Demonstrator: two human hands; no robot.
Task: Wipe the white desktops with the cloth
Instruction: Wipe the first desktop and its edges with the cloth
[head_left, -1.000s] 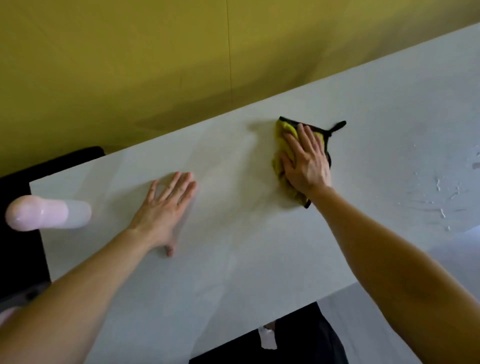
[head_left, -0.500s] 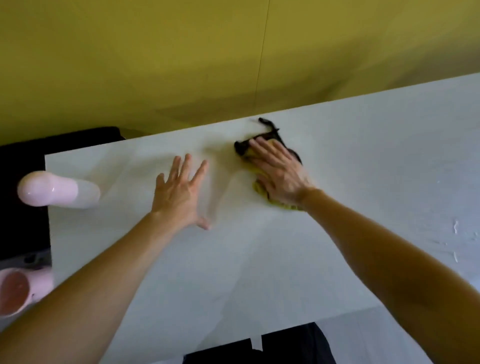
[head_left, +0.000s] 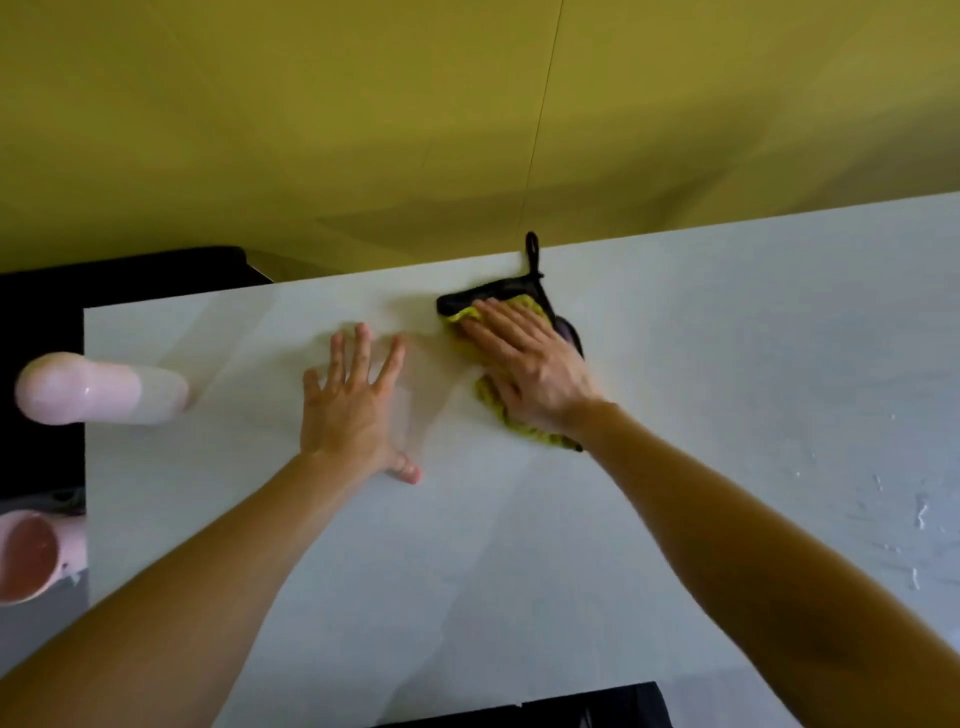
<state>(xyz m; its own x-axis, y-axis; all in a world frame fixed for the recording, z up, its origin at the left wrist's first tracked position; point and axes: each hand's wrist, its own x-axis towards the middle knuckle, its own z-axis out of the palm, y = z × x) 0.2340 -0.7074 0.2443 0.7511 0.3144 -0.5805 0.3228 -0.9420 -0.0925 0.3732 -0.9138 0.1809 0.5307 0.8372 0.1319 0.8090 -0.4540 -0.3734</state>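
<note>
Your left hand (head_left: 353, 410) lies flat on the white desktop (head_left: 727, 364), fingers straight and spread, holding nothing; just right of it your right hand (head_left: 530, 369) presses the cloth (head_left: 488, 293) with straight fingers close together (yellow, black trim), near the far edge by the yellow wall (head_left: 363, 130)

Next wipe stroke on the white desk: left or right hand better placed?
Right. The right hand lies flat on the cloth near the far edge of the desk, pressing it down. The left hand is spread on bare desk beside it, touching no cloth.
</note>
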